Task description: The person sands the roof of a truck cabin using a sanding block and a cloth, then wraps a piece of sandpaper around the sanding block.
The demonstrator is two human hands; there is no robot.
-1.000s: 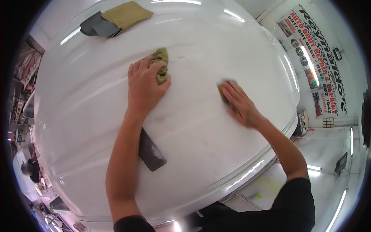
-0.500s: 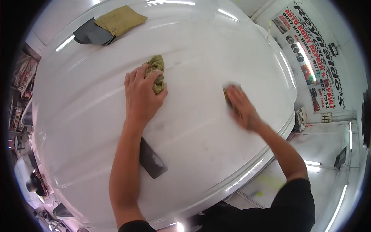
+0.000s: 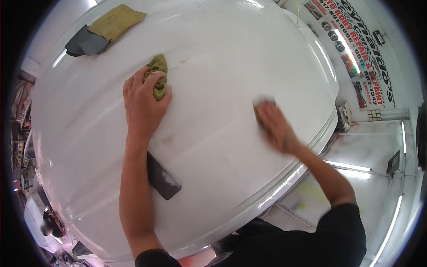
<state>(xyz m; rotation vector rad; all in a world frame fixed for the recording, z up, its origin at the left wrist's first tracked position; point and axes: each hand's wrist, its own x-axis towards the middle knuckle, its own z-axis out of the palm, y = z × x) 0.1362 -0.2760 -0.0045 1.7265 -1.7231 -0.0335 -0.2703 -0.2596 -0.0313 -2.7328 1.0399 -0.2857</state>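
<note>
The left hand [image 3: 146, 99] grips a crumpled green cloth [image 3: 158, 76] against the white panel [image 3: 213, 133], while the blurred right hand [image 3: 276, 127] presses a thin pad [image 3: 257, 114] there.

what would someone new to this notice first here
Probably the broad white panel filling most of the view, with the left hand holding a crumpled green cloth on it. Right of that, the right hand is a motion blur over the panel. Up at the right edge, a wall banner shows "REPAIR" in red.
</note>
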